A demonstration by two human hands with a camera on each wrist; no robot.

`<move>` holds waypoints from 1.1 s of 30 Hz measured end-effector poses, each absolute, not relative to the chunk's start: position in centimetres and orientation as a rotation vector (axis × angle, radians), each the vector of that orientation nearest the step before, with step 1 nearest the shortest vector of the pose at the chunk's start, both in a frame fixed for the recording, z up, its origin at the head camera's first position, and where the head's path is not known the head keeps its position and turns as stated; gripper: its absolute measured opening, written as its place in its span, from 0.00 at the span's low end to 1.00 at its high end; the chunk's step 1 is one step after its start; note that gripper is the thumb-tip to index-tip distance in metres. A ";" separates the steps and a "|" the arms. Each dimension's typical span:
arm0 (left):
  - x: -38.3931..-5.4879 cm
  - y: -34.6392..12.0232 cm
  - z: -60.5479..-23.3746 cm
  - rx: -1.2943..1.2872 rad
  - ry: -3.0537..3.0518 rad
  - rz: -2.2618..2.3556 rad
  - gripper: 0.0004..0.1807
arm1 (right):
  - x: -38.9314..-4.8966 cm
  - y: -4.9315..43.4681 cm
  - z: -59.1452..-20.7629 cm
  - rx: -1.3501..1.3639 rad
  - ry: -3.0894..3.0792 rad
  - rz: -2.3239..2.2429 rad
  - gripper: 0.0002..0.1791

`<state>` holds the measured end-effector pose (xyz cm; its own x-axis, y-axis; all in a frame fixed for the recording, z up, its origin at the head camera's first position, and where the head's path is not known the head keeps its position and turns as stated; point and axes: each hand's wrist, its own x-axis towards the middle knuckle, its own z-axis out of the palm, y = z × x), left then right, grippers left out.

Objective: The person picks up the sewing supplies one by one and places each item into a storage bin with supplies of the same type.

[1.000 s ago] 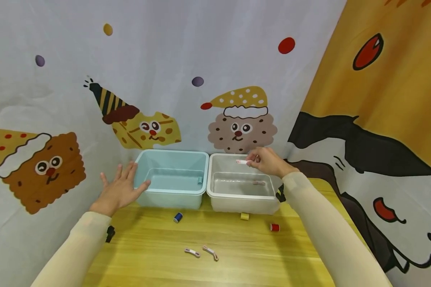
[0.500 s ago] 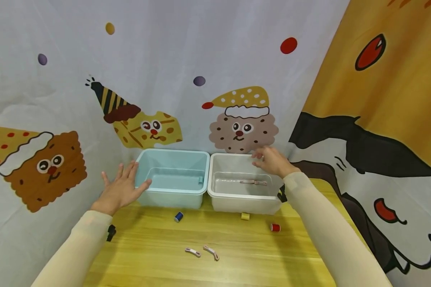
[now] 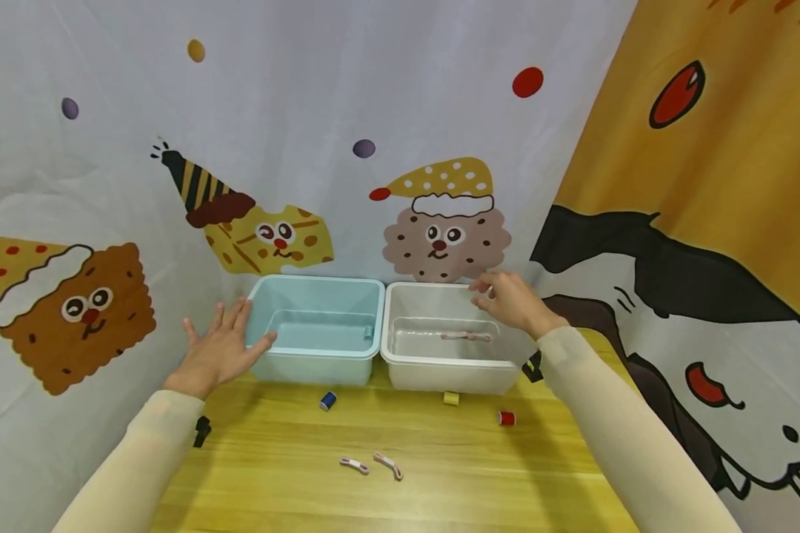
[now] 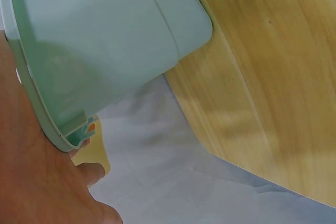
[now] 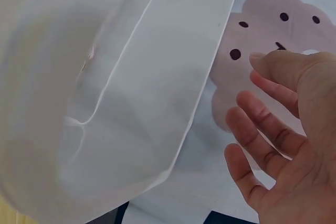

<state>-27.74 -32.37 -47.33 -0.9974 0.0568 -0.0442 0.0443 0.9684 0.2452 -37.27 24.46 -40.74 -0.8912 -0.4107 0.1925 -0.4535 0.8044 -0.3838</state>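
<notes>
Cords (image 3: 465, 336) lie in white bin (image 3: 450, 376), centre-right. Right hand (image 3: 510, 300) empty, fingers parted; left hand (image 3: 217, 352) spread against blue bin (image 3: 313, 367). Placing seems in hand; next probably calls for reaching lower-centre.

At bottom centre a table (image 3: 473, 496) is carrying a blue tub (image 3: 313, 369) and white tub (image 3: 450, 376); a blue spool (image 3: 328, 400), yellow spool (image 3: 451, 398), red spool (image 3: 507, 418) and two cords (image 3: 355, 466) are lying lower down.
</notes>
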 end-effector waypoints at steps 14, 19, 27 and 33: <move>-27.7 -32.2 -47.0 0.080 3.070 0.394 0.66 | -34.1 25.2 -41.7 0.709 -2.804 0.730 0.13; -27.7 -32.3 -47.2 0.079 3.064 0.390 0.67 | -32.5 25.5 -42.5 0.704 -2.783 0.705 0.13; -27.8 -32.2 -47.4 0.082 3.069 0.400 0.66 | -30.1 26.0 -44.4 0.764 -2.664 0.718 0.12; -27.8 -32.3 -47.4 0.084 3.070 0.410 0.66 | -28.5 26.3 -45.7 0.746 -2.598 0.698 0.11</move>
<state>-27.76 -32.33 -47.41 -0.9976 0.0595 -0.0351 0.0482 0.9635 0.2635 -28.54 26.30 -45.66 -0.8009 -0.3965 0.4488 -0.5680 0.7403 -0.3596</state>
